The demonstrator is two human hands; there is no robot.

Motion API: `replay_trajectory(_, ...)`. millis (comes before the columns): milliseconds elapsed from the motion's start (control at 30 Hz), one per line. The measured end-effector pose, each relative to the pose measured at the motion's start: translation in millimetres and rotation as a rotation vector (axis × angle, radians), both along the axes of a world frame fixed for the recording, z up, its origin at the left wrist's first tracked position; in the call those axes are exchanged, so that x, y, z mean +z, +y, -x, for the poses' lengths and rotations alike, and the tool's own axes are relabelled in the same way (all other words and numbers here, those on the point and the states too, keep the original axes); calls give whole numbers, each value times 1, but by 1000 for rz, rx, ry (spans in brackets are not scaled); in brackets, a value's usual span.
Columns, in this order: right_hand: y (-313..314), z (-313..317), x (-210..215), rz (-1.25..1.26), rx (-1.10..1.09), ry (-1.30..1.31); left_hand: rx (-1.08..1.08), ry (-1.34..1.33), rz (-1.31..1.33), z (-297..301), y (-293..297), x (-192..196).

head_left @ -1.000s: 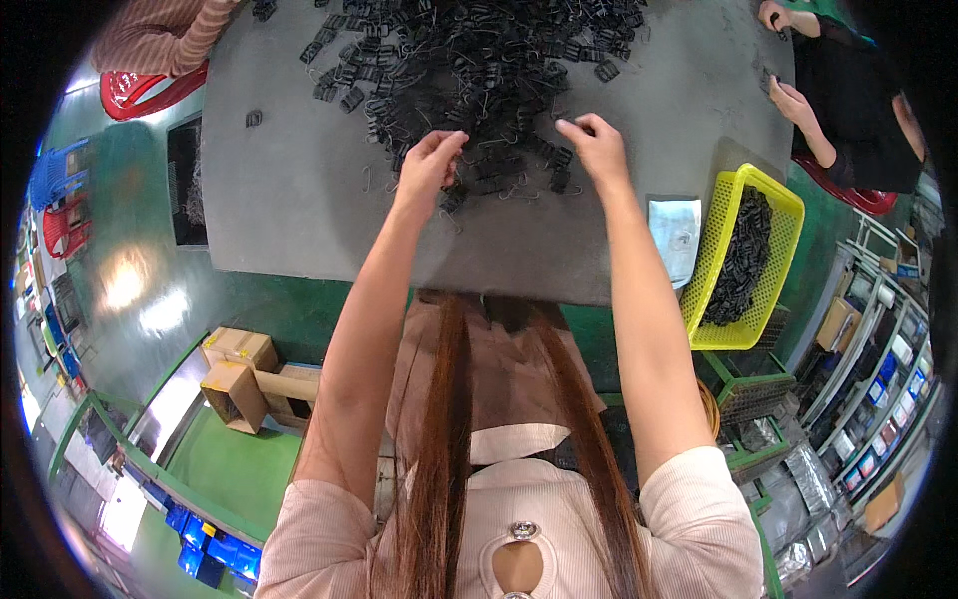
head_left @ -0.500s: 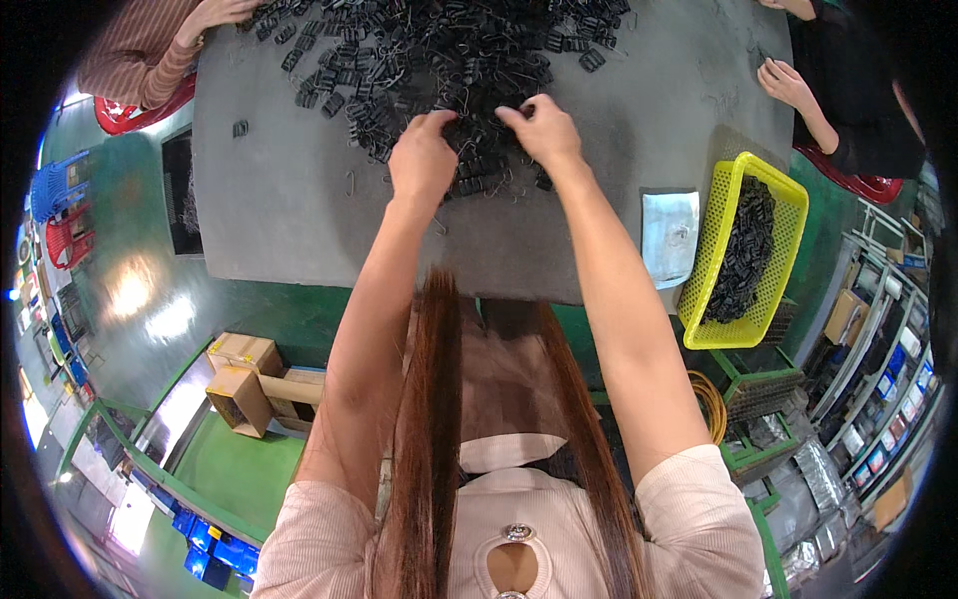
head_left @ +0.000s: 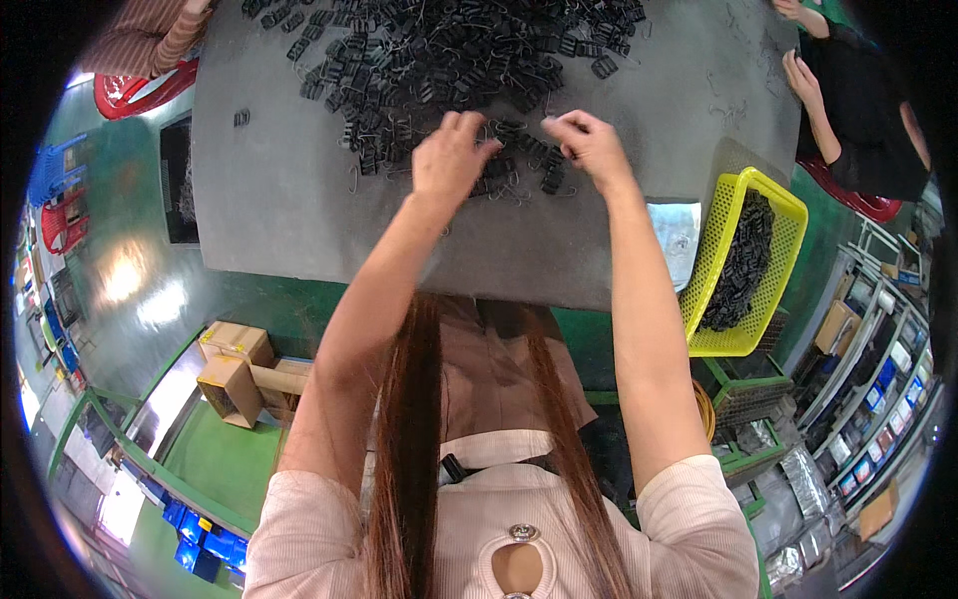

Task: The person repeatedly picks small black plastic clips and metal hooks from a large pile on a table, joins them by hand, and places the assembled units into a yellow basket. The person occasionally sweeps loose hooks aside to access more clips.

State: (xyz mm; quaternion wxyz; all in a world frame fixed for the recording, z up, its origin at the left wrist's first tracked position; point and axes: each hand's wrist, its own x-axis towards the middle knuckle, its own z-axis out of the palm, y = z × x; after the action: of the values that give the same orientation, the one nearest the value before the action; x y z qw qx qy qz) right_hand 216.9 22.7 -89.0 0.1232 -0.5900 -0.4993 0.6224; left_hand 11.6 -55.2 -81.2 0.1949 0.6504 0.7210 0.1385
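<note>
A large heap of small black plastic buckle parts with thin wire pieces among them covers the far half of a grey table. My left hand rests at the heap's near edge, fingers curled over a few black parts. My right hand is a little to the right, fingers pinched on a small part at the heap's edge. What exactly each hand grips is hidden by the fingers.
A yellow mesh basket with black parts stands at the table's right side, a clear bag beside it. Another person's hands work at the far right; a striped sleeve shows far left. Cardboard boxes lie on the green floor.
Both hands drew closer together at the near edge of the heap and came slightly toward me, the fingers closing on parts.
</note>
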Motion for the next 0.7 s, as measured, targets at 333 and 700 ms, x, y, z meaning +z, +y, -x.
replay_trajectory(333, -14, -27, 23, 146, -34, 380, 355, -394, 271, 70, 17, 25)
replay_trajectory(700, -7, -4, 18, 173, -240, 486, 99, 16, 80, -39, 28, -4)
